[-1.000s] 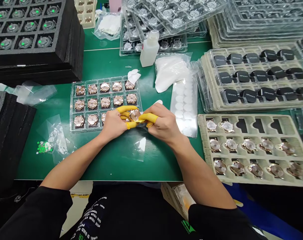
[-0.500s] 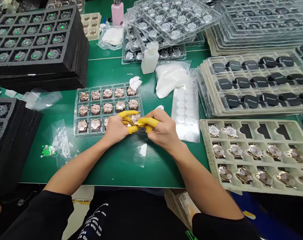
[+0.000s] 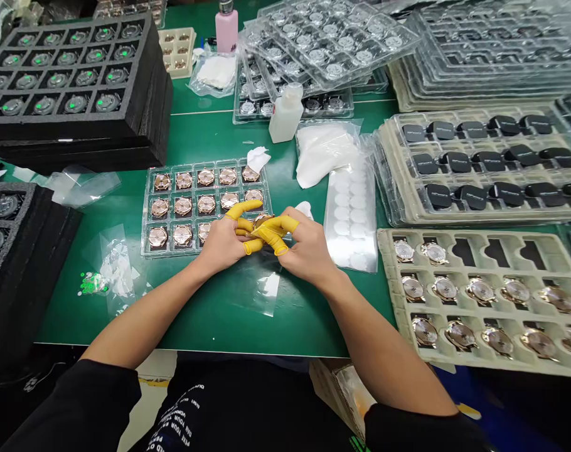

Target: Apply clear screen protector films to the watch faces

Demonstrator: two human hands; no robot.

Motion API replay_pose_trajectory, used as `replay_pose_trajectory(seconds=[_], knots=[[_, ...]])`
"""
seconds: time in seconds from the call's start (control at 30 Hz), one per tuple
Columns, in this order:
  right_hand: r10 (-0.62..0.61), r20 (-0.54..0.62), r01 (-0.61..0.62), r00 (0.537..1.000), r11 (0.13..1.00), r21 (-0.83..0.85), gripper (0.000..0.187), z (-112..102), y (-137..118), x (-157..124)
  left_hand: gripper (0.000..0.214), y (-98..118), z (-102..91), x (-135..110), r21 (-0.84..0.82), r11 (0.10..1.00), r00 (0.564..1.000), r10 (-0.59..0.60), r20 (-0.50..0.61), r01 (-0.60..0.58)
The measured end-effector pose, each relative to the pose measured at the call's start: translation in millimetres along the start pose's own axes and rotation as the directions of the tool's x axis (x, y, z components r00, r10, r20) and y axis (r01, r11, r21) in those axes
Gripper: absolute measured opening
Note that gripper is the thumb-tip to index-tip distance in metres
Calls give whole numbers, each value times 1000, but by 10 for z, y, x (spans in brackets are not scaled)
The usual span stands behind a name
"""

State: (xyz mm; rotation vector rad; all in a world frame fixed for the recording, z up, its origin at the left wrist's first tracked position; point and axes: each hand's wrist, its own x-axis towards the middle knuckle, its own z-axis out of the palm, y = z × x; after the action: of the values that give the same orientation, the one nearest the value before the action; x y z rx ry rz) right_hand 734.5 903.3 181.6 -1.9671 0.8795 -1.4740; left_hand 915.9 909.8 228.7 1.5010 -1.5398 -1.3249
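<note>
My left hand (image 3: pixel 222 242) and my right hand (image 3: pixel 307 248) meet above the green mat (image 3: pixel 210 314), both wearing yellow finger cots. Together they pinch a rose-gold watch head (image 3: pixel 261 220), now tilted and mostly covered by the fingers. A white pad shows behind my right hand's fingers. Just behind my hands lies a clear tray (image 3: pixel 147 207) holding rows of rose-gold watch heads. A piece of clear film (image 3: pixel 264 289) lies on the mat under my wrists.
A beige tray (image 3: pixel 389 251) of finished watches lies at right, with trays of black cushions (image 3: pixel 474 160) behind it. A white bottle (image 3: pixel 285 113), white cloth (image 3: pixel 320 150), a pad sheet (image 3: pixel 351 207), black foam trays (image 3: pixel 73 81) and stacked clear trays (image 3: pixel 327 37) stand around.
The camera view has shifted down slightly. My fingers have turned the watch head, so its face is now less visible, and my left forefinger has lifted and stretched out.
</note>
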Motion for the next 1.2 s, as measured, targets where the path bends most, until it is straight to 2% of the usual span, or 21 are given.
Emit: replay_pose_trajectory(seconds=[0.2, 0.4, 0.5, 0.67, 0.8, 0.9, 0.97, 1.03, 1.1, 1.17, 1.2], knots=[[-2, 36, 4, 999, 999, -37, 14, -87, -26, 10, 61, 0, -21, -5, 56, 996, 996, 65, 67, -69], [93, 78, -87, 993, 993, -76, 12, -125, -70, 2, 57, 19, -14, -9, 75, 993, 995, 93, 42, -96], [97, 88, -89, 991, 992, -87, 10, -132, -73, 5, 54, 26, -14, -12, 75, 992, 995, 93, 46, -97], [-3, 4, 3, 1000, 996, -88, 9, -93, -58, 22, 58, 20, -11, -26, -40, 999, 998, 39, 53, -37], [-53, -85, 44, 995, 993, -108, 15, -67, -22, 13, 60, 43, -2, -23, -81, 996, 999, -21, 35, 24], [42, -229, -76, 973, 987, -143, 15, -115, 86, -10, 62, 70, -1, -9, -66, 997, 999, -32, 2, 33], [136, -278, -208, 951, 945, -251, 13, -171, 176, -24, 64, 76, -4, -2, -46, 999, 1000, -29, -2, 29], [186, -289, -286, 939, 888, -359, 20, -210, 228, -30, 64, 61, -10, 1, -17, 1000, 1000, -11, 7, 11], [238, -200, -292, 950, 907, -305, 30, -208, 210, -32, 62, 30, -17, 2, 10, 1000, 999, 22, 24, -23], [313, 3, -311, 950, 945, -104, 35, -173, 137, -27, 59, 1, -17, -3, 33, 998, 997, 54, 49, -55], [349, 93, -350, 933, 937, -2, 37, -153, 95, -22, 59, -3, -11, -12, 34, 997, 997, 61, 51, -63]])
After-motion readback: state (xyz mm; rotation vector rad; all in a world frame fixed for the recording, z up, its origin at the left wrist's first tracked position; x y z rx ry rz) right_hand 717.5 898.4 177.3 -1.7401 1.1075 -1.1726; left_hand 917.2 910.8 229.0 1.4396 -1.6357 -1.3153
